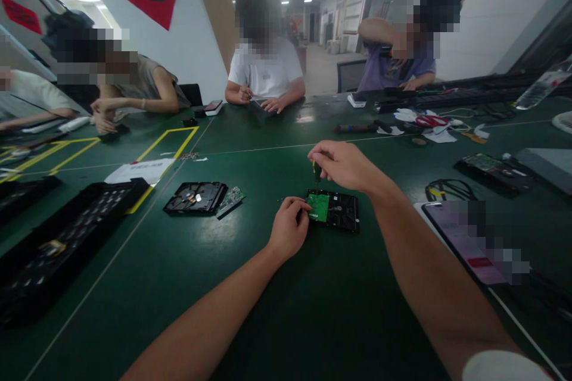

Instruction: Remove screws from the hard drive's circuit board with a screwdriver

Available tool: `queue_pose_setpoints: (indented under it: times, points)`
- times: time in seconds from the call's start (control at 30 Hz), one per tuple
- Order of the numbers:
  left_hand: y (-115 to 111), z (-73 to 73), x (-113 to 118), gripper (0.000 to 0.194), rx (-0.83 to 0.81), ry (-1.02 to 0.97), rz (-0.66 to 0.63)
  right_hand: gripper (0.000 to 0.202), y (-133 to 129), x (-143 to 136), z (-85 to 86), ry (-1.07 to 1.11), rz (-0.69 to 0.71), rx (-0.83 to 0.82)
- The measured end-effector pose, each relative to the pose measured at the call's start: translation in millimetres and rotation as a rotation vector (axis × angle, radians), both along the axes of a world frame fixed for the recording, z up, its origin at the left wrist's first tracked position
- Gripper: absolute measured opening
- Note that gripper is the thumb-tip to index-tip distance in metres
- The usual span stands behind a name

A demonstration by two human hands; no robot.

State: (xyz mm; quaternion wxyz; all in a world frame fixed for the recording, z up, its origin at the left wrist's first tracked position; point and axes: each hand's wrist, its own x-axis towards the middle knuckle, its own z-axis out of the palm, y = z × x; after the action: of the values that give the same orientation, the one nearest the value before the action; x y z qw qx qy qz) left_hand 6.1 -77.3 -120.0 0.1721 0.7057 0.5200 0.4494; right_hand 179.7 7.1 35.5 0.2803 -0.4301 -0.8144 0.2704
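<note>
A black hard drive (343,212) with a green circuit board (318,207) lies flat on the green table in front of me. My left hand (291,221) grips the drive's left edge, fingers curled and their tips on the board's side. Above the drive, my right hand (344,165) is closed round a small yellow and black screwdriver (317,171). It stands upright, its tip at the upper part of the board; the exact contact point is too small to make out. A few tiny specks, perhaps screws (280,199), lie left of the drive.
Left of my hands lie another hard drive (195,197) and a loose circuit board (231,201). Black trays (71,238) stand far left. To the right are a phone (465,244), a cable (449,189) and another drive (494,171). Several people sit across the table.
</note>
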Motion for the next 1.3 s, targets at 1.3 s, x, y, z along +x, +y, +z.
queue_pose_setpoints:
  times: [1.3]
  points:
    - [0.1, -0.4, 0.1, 0.022, 0.003, -0.007, 0.003, 0.025, -4.7, 1.3, 4.9, -0.069, -0.023, 0.042]
